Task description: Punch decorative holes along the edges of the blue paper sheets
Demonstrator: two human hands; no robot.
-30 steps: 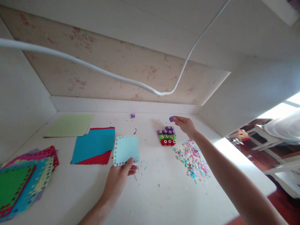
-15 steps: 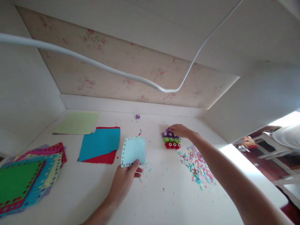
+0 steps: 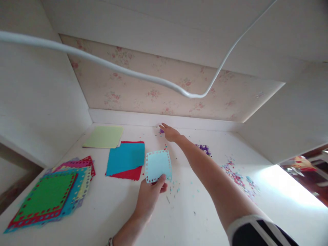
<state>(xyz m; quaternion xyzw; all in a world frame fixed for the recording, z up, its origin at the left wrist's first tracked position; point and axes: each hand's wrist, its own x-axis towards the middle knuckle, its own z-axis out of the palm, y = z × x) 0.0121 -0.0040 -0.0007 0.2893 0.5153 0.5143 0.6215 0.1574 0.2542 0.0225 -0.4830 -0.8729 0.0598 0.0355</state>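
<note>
My left hand [image 3: 149,196] pinches the lower edge of a light blue sheet of paper [image 3: 158,165] with shapes punched along its border, thumb on top. Far back near the wall, my right hand [image 3: 171,133] reaches over a small purple craft punch [image 3: 161,131], fingers stretched out and spread. Whether the fingertips touch the punch, I cannot tell. Partly hidden behind my right forearm, a group of purple craft punches [image 3: 204,149] sits on the white table [image 3: 179,212].
Left of the held sheet lie blue paper [image 3: 126,157] over red paper [image 3: 132,173] and pale green sheets [image 3: 104,136]. A stack of punched sheets [image 3: 47,196] fills the left side. Confetti [image 3: 237,176] is scattered on the right. A white cable [image 3: 143,76] hangs across above.
My right hand has left the grouped punches and moved left and back to the lone purple punch. My left hand still holds the light blue sheet. The view has shifted slightly.
</note>
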